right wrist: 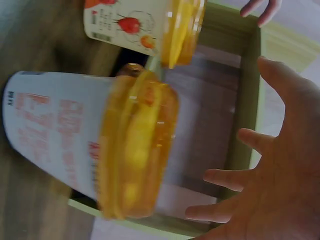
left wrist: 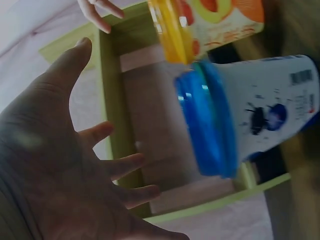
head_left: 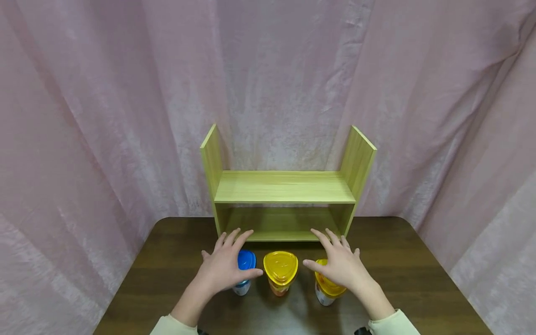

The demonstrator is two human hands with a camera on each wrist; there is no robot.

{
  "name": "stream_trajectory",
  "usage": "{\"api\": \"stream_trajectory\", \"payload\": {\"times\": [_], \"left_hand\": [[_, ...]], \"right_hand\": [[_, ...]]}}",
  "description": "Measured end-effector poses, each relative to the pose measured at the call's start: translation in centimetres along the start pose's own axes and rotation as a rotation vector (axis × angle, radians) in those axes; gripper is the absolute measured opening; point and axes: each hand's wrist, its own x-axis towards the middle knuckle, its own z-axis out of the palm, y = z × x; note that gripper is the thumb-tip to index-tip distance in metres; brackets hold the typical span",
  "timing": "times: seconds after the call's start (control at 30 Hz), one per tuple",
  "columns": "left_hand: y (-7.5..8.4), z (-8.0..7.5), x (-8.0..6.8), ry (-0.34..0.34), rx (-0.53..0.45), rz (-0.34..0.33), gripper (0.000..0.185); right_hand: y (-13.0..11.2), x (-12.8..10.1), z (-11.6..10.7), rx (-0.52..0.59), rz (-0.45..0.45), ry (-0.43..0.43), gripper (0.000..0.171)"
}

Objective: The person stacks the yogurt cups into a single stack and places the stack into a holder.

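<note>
Three lidded plastic cups stand in a row on the table. My left hand [head_left: 224, 265], fingers spread, hovers over the left cup, which has a blue lid [left wrist: 207, 120] and a white printed body [left wrist: 270, 105]. In the middle stands a cup with a yellow lid [head_left: 281, 267] and fruit pictures on its side [left wrist: 225, 22]. Above the right cup, with its yellow-orange lid [right wrist: 140, 150] and white body with red lettering [right wrist: 60, 125], my right hand [head_left: 341, 265] is spread. Both hands hold nothing, and each partly covers the cup beneath it in the head view.
Behind the cups is a light wooden shelf unit [head_left: 284, 186] with two levels and upright side panels. It stands on the dark brown table [head_left: 398, 260] near its back edge. A pink curtain [head_left: 284, 83] hangs behind and around the table.
</note>
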Motion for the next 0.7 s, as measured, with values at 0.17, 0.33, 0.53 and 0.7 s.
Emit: {"api": "stream_trajectory", "payload": {"times": [0.17, 0.33, 0.53, 0.7], "left_hand": [[-0.9, 1.0, -0.3, -0.002, -0.01, -0.003, 0.103], [-1.4, 1.8, -0.7, -0.019, -0.032, -0.011, 0.104], [-1.8, 2.5, -0.7, -0.029, -0.037, -0.026, 0.104], [-2.4, 2.9, -0.9, -0.021, -0.033, -0.021, 0.105]], "right_hand": [[0.6, -0.4, 0.7, -0.009, 0.021, -0.03, 0.093], [0.9, -0.6, 1.2, -0.015, 0.026, -0.039, 0.093], [1.2, -0.9, 1.7, -0.007, 0.034, -0.037, 0.093], [1.5, -1.2, 2.1, -0.007, 0.047, -0.042, 0.093]]}}
